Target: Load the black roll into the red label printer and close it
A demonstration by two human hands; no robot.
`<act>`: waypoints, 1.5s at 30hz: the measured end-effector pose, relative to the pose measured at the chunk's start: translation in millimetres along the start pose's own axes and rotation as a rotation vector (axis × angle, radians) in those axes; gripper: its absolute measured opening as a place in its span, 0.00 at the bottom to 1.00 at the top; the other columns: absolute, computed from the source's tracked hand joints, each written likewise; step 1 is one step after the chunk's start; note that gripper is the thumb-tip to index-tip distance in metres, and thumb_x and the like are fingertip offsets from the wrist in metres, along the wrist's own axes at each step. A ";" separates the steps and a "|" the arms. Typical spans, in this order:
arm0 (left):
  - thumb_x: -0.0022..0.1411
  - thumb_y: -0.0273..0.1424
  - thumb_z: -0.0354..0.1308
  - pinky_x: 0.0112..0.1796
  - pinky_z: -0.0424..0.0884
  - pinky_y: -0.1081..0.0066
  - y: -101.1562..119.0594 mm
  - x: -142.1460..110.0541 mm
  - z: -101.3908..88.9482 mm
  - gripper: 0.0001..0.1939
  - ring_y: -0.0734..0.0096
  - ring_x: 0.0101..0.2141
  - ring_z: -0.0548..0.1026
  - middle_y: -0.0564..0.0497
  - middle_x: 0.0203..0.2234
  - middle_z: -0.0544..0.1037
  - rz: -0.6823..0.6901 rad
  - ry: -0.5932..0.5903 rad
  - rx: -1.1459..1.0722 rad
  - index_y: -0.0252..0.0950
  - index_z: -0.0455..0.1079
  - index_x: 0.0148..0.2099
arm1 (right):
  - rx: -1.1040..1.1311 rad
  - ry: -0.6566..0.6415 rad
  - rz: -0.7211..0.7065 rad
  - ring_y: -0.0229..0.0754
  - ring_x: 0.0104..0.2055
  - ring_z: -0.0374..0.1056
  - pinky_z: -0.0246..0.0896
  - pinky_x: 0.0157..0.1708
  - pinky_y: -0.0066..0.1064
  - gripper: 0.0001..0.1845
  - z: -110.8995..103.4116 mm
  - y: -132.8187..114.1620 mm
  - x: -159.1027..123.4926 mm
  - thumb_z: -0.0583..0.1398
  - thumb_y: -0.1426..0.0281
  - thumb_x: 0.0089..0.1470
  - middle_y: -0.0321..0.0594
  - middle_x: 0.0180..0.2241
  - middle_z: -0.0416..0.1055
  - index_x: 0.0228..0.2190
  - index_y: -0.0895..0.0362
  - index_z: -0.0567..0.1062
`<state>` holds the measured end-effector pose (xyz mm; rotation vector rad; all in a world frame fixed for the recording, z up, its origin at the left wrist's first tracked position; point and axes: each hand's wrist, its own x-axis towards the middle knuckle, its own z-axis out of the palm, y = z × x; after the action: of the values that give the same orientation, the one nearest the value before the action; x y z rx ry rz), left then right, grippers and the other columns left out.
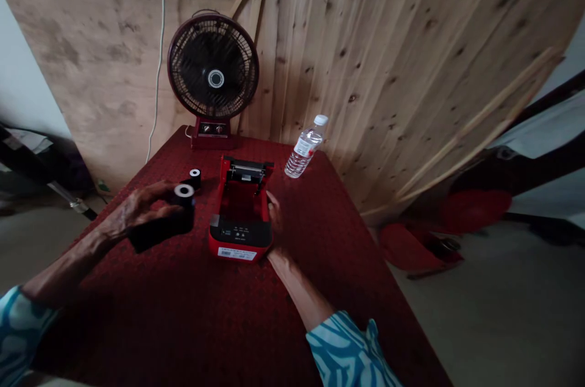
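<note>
Blue-patterned sleeves (351,353) stretch forward; my left hand (137,213) clamps a black roll (169,228), and my right fingers (274,207) rest together against the open red printer (237,231).

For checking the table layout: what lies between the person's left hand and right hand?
In the head view, an open red label printer lies on the red tablecloth between the left hand, holding a black roll, and the right hand.

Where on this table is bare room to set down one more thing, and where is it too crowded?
Free cloth lies right of the printer, below the bottle, and also in front of the printer. Crowded: behind your left hand, where the small roll sits near the printer and fan.
</note>
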<state>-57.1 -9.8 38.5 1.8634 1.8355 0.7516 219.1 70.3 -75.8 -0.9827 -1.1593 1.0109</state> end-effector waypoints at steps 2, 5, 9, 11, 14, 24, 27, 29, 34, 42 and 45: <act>0.56 0.51 0.58 0.43 0.73 0.67 30.0 13.9 6.1 0.29 0.56 0.45 0.77 0.46 0.48 0.79 0.224 -0.065 0.022 0.40 0.73 0.54 | 0.062 0.020 0.028 0.49 0.56 0.67 0.62 0.55 0.44 0.27 2.6 -1.1 0.1 0.52 0.54 0.57 0.45 0.53 0.73 0.51 0.56 0.71; 0.61 0.43 0.58 0.46 0.72 0.64 67.6 36.1 21.8 0.23 0.60 0.43 0.78 0.47 0.45 0.80 0.470 -0.074 0.152 0.42 0.71 0.57 | 0.107 0.031 0.057 0.48 0.54 0.68 0.63 0.54 0.43 0.25 3.8 -1.8 0.8 0.53 0.54 0.56 0.44 0.51 0.74 0.49 0.55 0.72; 0.61 0.35 0.60 0.45 0.73 0.61 98.2 57.3 44.5 0.21 0.55 0.46 0.78 0.46 0.44 0.80 0.452 -0.167 0.468 0.43 0.72 0.56 | 0.098 -0.015 0.038 0.46 0.55 0.67 0.60 0.56 0.42 0.24 0.6 0.2 1.4 0.53 0.55 0.57 0.42 0.51 0.74 0.49 0.54 0.73; 0.61 0.33 0.60 0.44 0.73 0.60 108.6 63.1 52.8 0.19 0.52 0.46 0.78 0.45 0.44 0.80 0.379 -0.241 0.638 0.44 0.73 0.55 | 0.097 -0.025 0.030 0.46 0.56 0.66 0.59 0.58 0.42 0.24 -1.0 2.3 1.5 0.53 0.54 0.58 0.42 0.53 0.73 0.50 0.53 0.72; 0.60 0.32 0.60 0.40 0.74 0.61 120.9 67.4 61.1 0.15 0.52 0.43 0.79 0.45 0.40 0.82 0.325 -0.274 0.776 0.44 0.75 0.50 | 0.107 -0.017 -0.006 0.45 0.57 0.66 0.57 0.59 0.43 0.24 -1.7 3.6 1.9 0.53 0.55 0.58 0.42 0.53 0.73 0.50 0.53 0.73; 0.59 0.22 0.57 0.40 0.75 0.56 119.5 80.7 77.4 0.15 0.46 0.42 0.80 0.37 0.41 0.81 0.306 -0.331 0.760 0.37 0.77 0.46 | 0.082 -0.029 -0.037 0.43 0.57 0.65 0.56 0.60 0.41 0.21 -0.9 2.6 2.9 0.52 0.58 0.60 0.41 0.53 0.73 0.50 0.52 0.73; 0.57 0.22 0.58 0.42 0.74 0.57 112.1 90.3 82.5 0.13 0.48 0.42 0.80 0.39 0.41 0.81 0.321 -0.365 0.697 0.38 0.78 0.43 | 0.076 -0.015 -0.011 0.44 0.57 0.65 0.56 0.60 0.41 0.22 -1.4 4.2 3.3 0.52 0.57 0.59 0.41 0.53 0.73 0.50 0.52 0.73; 0.56 0.23 0.60 0.42 0.74 0.59 107.8 93.9 82.2 0.13 0.51 0.42 0.80 0.42 0.40 0.82 0.345 -0.391 0.637 0.40 0.78 0.42 | 0.070 -0.016 0.003 0.44 0.58 0.65 0.56 0.60 0.41 0.22 -1.7 3.6 3.2 0.53 0.57 0.59 0.41 0.54 0.72 0.50 0.52 0.73; 0.64 0.30 0.55 0.48 0.72 0.65 95.2 79.7 64.2 0.15 0.58 0.48 0.78 0.46 0.49 0.80 0.419 -0.389 0.461 0.40 0.75 0.51 | 0.071 -0.006 -0.018 0.44 0.56 0.66 0.57 0.59 0.41 0.22 -1.2 3.4 3.5 0.52 0.57 0.59 0.41 0.52 0.73 0.49 0.52 0.73; 0.66 0.41 0.54 0.43 0.73 0.69 69.4 33.8 51.4 0.16 0.64 0.41 0.80 0.49 0.43 0.82 0.498 -0.304 0.067 0.41 0.77 0.49 | 0.086 -0.006 -0.040 0.45 0.56 0.66 0.56 0.60 0.42 0.22 1.2 -4.1 1.1 0.52 0.58 0.59 0.41 0.53 0.72 0.50 0.53 0.73; 0.66 0.38 0.51 0.39 0.74 0.69 68.6 32.8 60.3 0.15 0.66 0.36 0.80 0.50 0.37 0.83 0.473 -0.211 0.064 0.40 0.78 0.45 | 0.096 0.011 -0.014 0.45 0.56 0.66 0.57 0.59 0.42 0.22 2.6 -7.4 0.9 0.52 0.58 0.59 0.41 0.52 0.73 0.49 0.53 0.73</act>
<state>33.6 24.6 38.6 2.3546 1.3173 0.6165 217.5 69.4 -68.1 -0.9017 -1.0968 1.0397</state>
